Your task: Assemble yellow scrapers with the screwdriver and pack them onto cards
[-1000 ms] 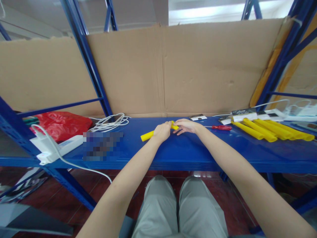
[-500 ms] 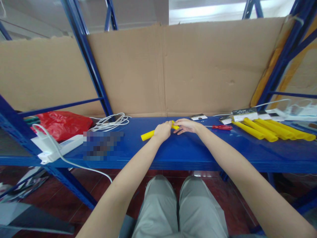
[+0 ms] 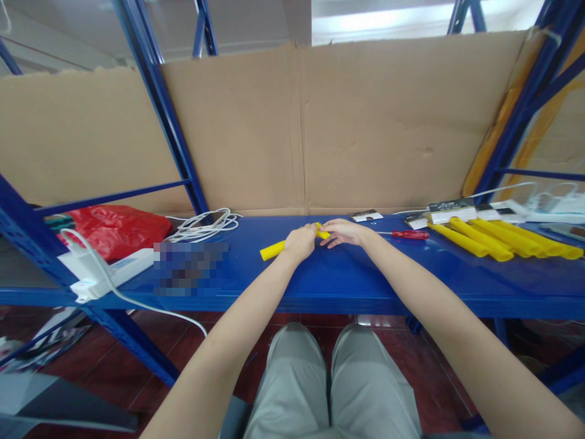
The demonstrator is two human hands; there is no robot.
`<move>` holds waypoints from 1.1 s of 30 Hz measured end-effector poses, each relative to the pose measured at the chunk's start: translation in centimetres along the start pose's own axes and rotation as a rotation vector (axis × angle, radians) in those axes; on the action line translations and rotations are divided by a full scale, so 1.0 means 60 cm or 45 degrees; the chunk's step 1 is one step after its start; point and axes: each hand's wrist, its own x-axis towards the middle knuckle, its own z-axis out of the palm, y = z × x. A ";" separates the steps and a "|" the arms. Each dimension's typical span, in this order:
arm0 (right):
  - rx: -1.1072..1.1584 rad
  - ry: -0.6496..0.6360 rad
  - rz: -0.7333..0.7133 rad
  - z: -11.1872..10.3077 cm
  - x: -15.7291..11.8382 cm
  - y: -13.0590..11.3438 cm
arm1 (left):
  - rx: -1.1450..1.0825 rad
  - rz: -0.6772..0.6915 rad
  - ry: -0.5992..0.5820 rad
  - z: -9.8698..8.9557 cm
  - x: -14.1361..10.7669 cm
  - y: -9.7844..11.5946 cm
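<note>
My left hand (image 3: 300, 242) is wrapped round a yellow tube (image 3: 273, 250), held just over the blue shelf top with one end sticking out on each side of the fist. My right hand (image 3: 343, 233) is at the tube's right end, thumb and forefinger drawn together there and the other fingers curved below. Whatever those fingertips pinch is too small or hidden to make out. Right of this hand lies a screwdriver (image 3: 410, 234) with a red handle. A small black-and-white card (image 3: 366, 216) lies behind the hand, with tiny bits near it.
Several yellow tubes (image 3: 512, 241) lie in a row at the right, beside a black-and-white box (image 3: 452, 211). On the left are a white power strip (image 3: 132, 266), a red plastic bag (image 3: 121, 230) and a coiled white cable (image 3: 201, 225). Cardboard (image 3: 365, 128) closes off the back.
Almost nothing differs. The fingers of my right hand shift very slightly at the tube's end; my left hand keeps its hold on the tube.
</note>
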 end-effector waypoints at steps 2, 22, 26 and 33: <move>-0.008 0.006 0.000 0.001 0.000 -0.001 | -0.002 -0.002 0.001 0.001 0.000 -0.001; -0.031 0.037 0.028 0.009 -0.008 -0.008 | 0.008 -0.017 -0.009 -0.004 -0.002 0.000; -0.037 0.040 0.021 0.007 -0.006 -0.005 | 0.004 -0.009 -0.019 -0.002 -0.001 -0.001; -0.043 0.025 0.001 0.005 -0.003 -0.002 | -0.006 -0.007 -0.017 -0.006 -0.002 0.000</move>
